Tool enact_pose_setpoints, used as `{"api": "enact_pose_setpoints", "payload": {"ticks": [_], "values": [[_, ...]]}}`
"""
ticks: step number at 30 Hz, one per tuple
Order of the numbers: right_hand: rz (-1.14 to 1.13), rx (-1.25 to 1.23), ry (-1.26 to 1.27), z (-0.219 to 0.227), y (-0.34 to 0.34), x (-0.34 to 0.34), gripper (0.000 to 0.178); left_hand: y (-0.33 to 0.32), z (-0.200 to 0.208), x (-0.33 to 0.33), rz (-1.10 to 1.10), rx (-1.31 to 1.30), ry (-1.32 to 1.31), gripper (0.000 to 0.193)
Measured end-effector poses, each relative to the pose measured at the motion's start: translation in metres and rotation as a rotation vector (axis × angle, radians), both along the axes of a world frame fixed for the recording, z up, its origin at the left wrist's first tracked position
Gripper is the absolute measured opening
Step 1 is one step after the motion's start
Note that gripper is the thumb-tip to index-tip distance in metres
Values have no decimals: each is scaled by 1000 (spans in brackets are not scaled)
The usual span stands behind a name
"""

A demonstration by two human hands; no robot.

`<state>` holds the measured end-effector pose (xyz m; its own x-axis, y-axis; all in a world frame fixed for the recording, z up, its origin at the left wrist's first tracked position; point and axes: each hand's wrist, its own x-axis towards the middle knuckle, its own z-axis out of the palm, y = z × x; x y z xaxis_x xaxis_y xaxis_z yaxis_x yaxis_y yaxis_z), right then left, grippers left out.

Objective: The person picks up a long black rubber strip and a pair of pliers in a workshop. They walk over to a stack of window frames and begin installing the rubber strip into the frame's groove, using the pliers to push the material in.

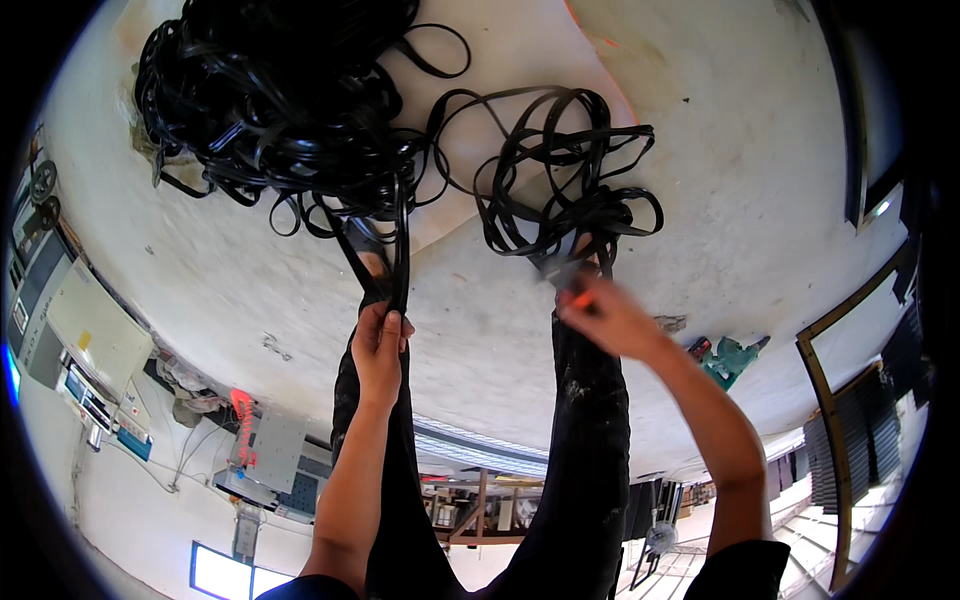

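A large tangled heap of glossy black flat strips (270,110) lies on the floor at the far left. From it, a black strip (401,240) runs down to my left hand (380,350), whose fingers are closed around it above my left leg. To the right, a smaller loose coil of black strip (560,180) rests in front of my right foot. Just below that coil, my right hand (622,318) is smeared by motion. It grips a blurred tool with a grey end and an orange part (568,276); its exact kind cannot be made out.
A pale sheet (480,60) with an orange edge lies under the strips. On the floor right of my right arm is a teal object resembling a power tool (732,360). Grey machine cabinets (95,315) stand left, and a dark-framed opening (825,400) is at right.
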<state>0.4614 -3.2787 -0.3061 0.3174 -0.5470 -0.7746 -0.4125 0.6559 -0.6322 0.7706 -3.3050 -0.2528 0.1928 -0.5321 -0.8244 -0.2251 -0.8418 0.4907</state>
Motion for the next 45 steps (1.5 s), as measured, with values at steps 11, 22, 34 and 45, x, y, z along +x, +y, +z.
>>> {"api": "enact_pose_setpoints", "payload": {"ticks": [11,22,34,45], "values": [[489,-54,-155,4,-65,175,39,14,4,53,220,-34,132,10],[940,-403,35,30,-116,210,30,10,16,80,-13,-125,-12,8],[1000,-295,-1,42,-130,221,14,3,23,84,3,-65,34,8],[1139,-648,450,9,-126,152,13,12,17,82,-334,-142,-375,9]]}}
